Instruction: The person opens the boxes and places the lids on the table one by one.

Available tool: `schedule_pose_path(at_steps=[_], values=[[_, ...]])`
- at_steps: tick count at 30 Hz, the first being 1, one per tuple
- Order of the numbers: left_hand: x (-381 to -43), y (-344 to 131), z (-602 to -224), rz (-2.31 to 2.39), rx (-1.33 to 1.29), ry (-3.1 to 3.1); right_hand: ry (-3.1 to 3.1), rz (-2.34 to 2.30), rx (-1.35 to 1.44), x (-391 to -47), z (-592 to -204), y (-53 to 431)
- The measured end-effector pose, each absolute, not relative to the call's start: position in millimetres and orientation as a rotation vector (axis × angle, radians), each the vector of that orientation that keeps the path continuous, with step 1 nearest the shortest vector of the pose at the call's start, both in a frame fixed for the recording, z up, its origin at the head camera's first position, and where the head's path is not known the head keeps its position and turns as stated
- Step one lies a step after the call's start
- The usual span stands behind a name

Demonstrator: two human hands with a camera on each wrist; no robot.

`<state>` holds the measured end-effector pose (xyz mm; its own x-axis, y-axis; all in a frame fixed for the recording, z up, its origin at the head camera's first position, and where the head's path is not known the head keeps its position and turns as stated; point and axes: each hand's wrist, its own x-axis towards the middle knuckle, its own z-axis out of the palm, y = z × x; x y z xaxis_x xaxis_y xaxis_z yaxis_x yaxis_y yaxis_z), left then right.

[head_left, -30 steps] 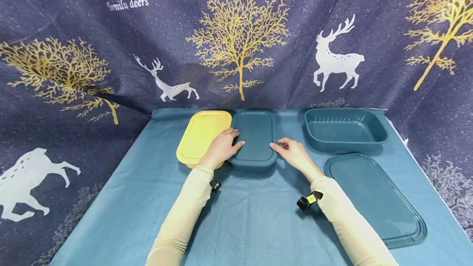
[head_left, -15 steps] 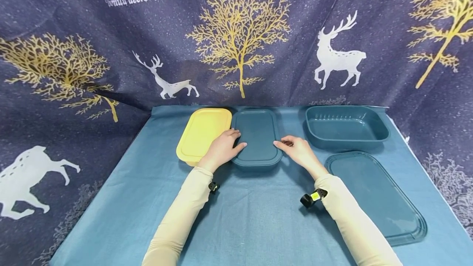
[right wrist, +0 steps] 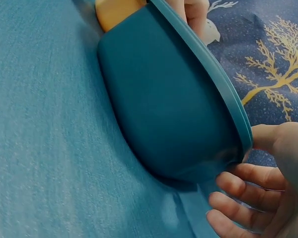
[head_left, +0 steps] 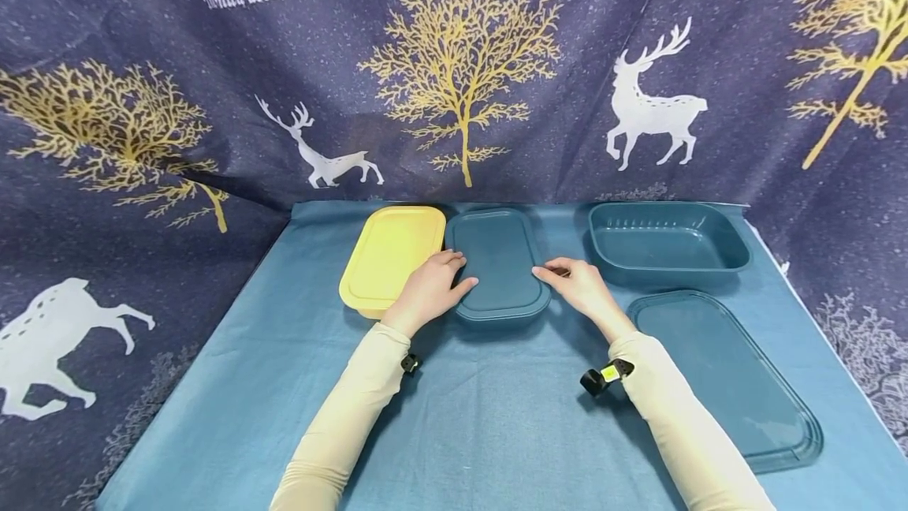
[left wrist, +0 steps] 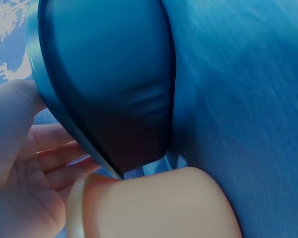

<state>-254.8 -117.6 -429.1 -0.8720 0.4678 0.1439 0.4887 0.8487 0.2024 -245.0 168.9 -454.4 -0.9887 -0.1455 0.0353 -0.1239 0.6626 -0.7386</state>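
A dark teal food container with its lid on stands on the cloth between both hands. My left hand holds its left side, thumb on the lid's edge and the other fingers along the rim. On the opposite side my right hand pinches the rim, with the thumb on top and fingers against the wall below, as the right wrist view shows. The yellow lidded container stands just left of the teal one, partly covered by my left hand. In the left wrist view the teal container's wall shows close up.
A larger open teal container stands at the back right. Its look-alike large lid lies flat in front of it, beside my right forearm. Behind the table's far edge hangs a dark blue printed curtain.
The teal lidded container has shifted a little to the right, its near end most, with both hands moving along on it. The yellow container stays in place.
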Motion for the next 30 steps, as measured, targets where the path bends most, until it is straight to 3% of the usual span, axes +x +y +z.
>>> schedule_pose_path(at_steps=[30], values=[[-227, -114, -424, -0.238, -0.946, -2.804, 2.929, -1.275, -0.138, -262, -457, 179]])
